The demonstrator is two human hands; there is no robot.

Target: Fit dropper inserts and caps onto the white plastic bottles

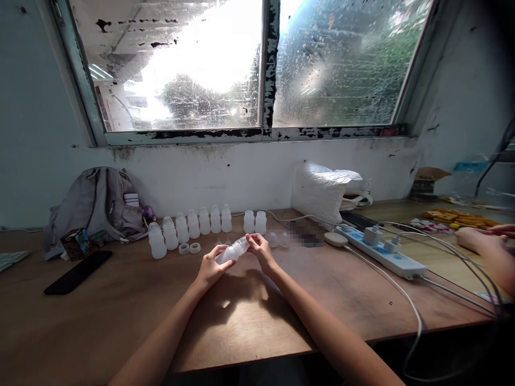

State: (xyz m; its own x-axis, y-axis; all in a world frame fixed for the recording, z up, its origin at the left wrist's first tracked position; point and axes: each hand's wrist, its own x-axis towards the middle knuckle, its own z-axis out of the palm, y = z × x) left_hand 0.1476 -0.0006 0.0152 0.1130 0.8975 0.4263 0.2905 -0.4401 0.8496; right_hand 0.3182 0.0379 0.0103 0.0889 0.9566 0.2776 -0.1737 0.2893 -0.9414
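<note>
A translucent baby bottle [231, 252] lies tilted between my hands, its top end up and to the right. My left hand [213, 265] is wrapped round the bottle's body. At the top end, the fingers of my right hand [259, 250] pinch the clear cap [242, 244]. Behind to the left stands a row of several capped bottles [182, 228]. Two white collar rings [195, 247] lie in front of that row. Two bottles without caps [260, 222] stand behind my right hand, and two clear domed caps [284, 239] sit beside it. Small clear teats [227, 239] are partly hidden behind the held bottle.
A grey backpack [94, 198], a small box [76, 244] and a black phone [78, 272] are at the left. On the right are a white power strip [382, 252] with cables and a white plastic bag [317, 190]. Another person's hands [478, 241] reach in at far right.
</note>
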